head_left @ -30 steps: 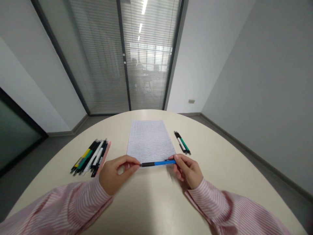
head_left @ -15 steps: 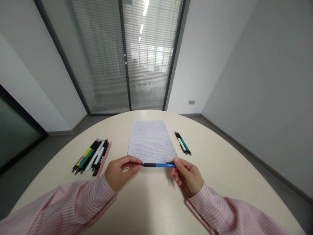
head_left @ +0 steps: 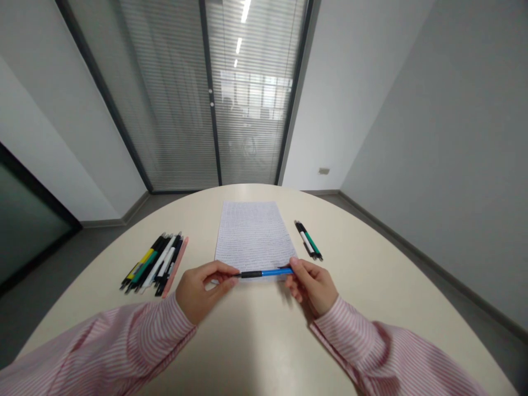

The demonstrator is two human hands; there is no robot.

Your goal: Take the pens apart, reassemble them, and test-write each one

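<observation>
A blue pen [head_left: 272, 271] with a black grip is stretched between my two hands, over the near edge of a sheet of handwritten paper [head_left: 253, 234]. My left hand [head_left: 206, 289] pinches the pen's black tip end between thumb and fingers. At the blue end, my right hand [head_left: 314, 286] holds it with thumb and index finger, the other fingers curled below. The pen tilts slightly, its blue end farther from me.
Several pens [head_left: 154, 264], yellow, green, white, black and pink, lie side by side on the round table [head_left: 247, 352] at the left. Right of the paper lie a few more pens [head_left: 308, 241], white, black and green. Blinds [head_left: 251, 126] hang behind glass beyond.
My right hand has moved a little away from me and to the left, raising the pen's blue end in view. My left hand has hardly moved.
</observation>
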